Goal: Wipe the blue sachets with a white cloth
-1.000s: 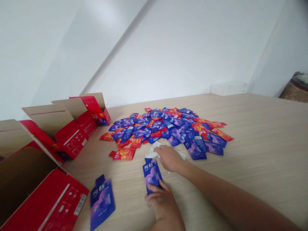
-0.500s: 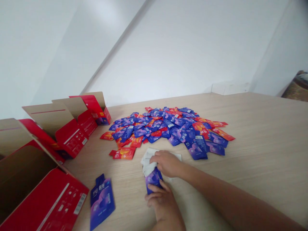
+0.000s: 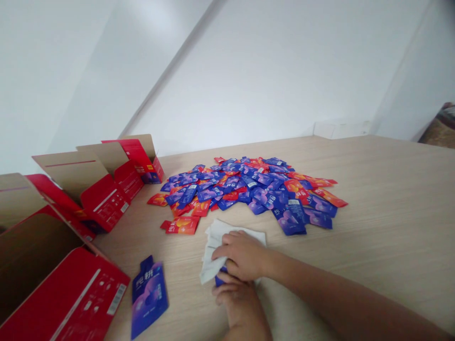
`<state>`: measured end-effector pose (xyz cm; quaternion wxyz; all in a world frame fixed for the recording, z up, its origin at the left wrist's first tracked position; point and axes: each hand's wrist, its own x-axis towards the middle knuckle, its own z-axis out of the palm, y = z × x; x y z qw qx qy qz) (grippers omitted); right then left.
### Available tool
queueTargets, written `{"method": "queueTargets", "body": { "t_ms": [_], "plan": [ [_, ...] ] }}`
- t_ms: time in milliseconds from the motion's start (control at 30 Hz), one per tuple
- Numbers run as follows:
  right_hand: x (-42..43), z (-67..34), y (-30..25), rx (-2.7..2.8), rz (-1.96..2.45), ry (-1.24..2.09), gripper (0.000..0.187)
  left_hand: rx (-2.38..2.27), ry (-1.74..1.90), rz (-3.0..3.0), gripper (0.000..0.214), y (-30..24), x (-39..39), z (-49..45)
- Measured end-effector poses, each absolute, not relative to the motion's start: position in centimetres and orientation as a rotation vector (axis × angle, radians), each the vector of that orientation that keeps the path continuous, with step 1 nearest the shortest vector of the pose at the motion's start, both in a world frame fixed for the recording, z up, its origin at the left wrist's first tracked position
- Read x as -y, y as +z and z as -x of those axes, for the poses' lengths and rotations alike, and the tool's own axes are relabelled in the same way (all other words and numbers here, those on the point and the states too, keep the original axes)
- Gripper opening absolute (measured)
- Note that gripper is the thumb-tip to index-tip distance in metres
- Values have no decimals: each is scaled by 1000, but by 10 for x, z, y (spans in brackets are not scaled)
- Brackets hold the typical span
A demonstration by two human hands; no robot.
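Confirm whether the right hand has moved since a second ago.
Yes: against the pile of blue and red sachets, the right hand has moved toward the wearer and slightly left, closer to the left hand.

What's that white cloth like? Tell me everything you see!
The white cloth looks thin and soft, maybe fabric or paper. It's wrinkled, with folds along its left side. It's spread on the wooden-looking table, nearer than the pouch pile, and covers most of a blue pouch. The right hand lies on top, hiding part of it.
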<state>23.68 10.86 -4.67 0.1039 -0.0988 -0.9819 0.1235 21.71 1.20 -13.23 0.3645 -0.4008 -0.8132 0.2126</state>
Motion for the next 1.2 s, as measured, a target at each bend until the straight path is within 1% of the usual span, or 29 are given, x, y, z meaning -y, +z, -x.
{"method": "queueTargets", "body": {
  "t_ms": [133,233,333,433,500,600,700,800,900,967,1067,1133,1200],
  "plan": [
    [-128,-234,-52,2873,558,300,39,2041,541,1152,38,-139,-10,-211],
    [-144,-237,-50,2833,733,239,33,1996,571,1154,39,-141,-8,-209],
    [-143,-241,-43,2708,783,225,30,2006,591,1088,38,-136,-9,-214],
    [-127,-243,-37,2601,687,211,31,2054,606,981,37,-128,-11,-222],
    [-115,-242,-37,2695,504,240,29,2051,600,933,34,-123,-12,-225],
    [-106,-239,-42,2838,298,391,27,2062,590,912,30,-120,-12,-227],
    [-112,-237,-51,2785,416,451,35,2101,556,979,34,-124,-11,-223],
    [-123,-236,-60,2720,726,330,38,2162,511,1131,41,-132,-10,-217],
    [-136,-236,-64,2710,964,213,58,2183,479,1211,43,-140,-10,-212],
    [-145,-237,-64,2728,1015,140,65,2178,493,1174,43,-143,-11,-213],
    [-157,-240,-58,2722,1044,83,60,2163,539,1042,41,-147,-15,-216],
    [-161,-242,-52,2636,1067,118,53,2147,554,981,39,-150,-17,-218],
    [-157,-244,-45,2487,1037,163,51,2147,561,947,39,-153,-19,-219]
  ]
}}
